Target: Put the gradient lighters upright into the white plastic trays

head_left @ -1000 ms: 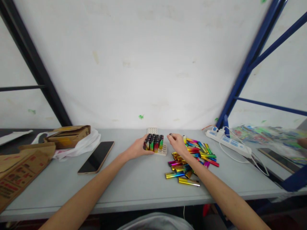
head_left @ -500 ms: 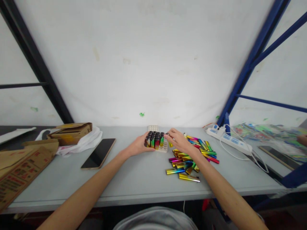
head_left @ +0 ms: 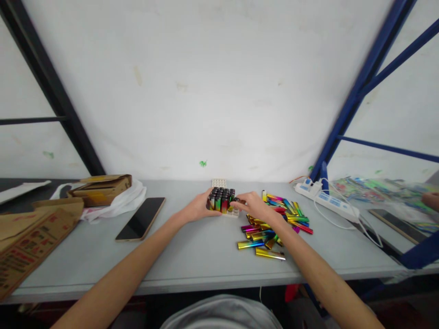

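A white tray [head_left: 234, 213] stands on the grey table [head_left: 192, 256], packed with several upright rainbow-coloured lighters [head_left: 221, 199]. My left hand [head_left: 198, 206] is curled against the tray's left side. My right hand [head_left: 252, 204] reaches in from the right, fingers pinched on a lighter at the tray's right edge. A loose pile of shiny lighters [head_left: 270, 225] lies just right of the tray, partly under my right wrist.
A phone [head_left: 141, 218] lies face up to the left, beyond it a white bag [head_left: 116, 203] and cardboard boxes [head_left: 30, 233]. A white power strip [head_left: 327, 200] with cable sits at the right by blue frame bars. Another person's hand [head_left: 431, 199] shows at the far right edge.
My right hand came down from above the pile and moved left to the tray's right edge with a lighter. The left hand stayed on the tray.
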Motion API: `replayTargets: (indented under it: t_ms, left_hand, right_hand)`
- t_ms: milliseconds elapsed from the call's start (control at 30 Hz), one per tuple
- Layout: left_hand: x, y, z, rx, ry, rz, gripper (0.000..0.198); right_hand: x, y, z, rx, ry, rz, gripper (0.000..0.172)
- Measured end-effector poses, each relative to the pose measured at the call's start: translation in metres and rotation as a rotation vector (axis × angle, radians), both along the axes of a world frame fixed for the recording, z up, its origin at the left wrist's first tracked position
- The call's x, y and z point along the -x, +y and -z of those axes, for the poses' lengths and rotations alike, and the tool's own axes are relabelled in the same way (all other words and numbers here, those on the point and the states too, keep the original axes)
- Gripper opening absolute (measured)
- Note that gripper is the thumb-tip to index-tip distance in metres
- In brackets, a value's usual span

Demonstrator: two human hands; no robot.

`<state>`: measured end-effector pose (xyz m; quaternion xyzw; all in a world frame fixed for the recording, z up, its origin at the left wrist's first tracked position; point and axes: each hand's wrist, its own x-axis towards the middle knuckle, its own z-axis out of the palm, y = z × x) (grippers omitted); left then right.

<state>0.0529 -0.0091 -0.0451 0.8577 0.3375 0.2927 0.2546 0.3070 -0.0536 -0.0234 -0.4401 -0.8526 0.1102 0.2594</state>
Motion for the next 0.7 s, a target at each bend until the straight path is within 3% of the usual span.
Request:
replayTargets:
  t_ms: [267,500,600,700]
  left_hand:
    - [0.0,0.0,-0.001,-0.007,0.005,-0.002,0.086]
    - [0.0,0.0,-0.001,-0.012,0.021,-0.017,0.088]
    - [0.0,0.0,-0.002,0.006,0.016,-0.018,0.088]
    - [0.0,0.0,-0.002,0.025,0.01,-0.013,0.088]
  right_hand:
    - [0.008,0.002,0.002,-0.054,-0.267,0.086,0.037]
    - [0.015,0.004,0.008,-0.072,-0.332,0.22,0.052]
    - [0.002,0.009,0.004,-0.027,-0.243,0.135,0.053]
    - [-0.027,0.02,0.001,-0.083,-0.164,0.31,0.049]
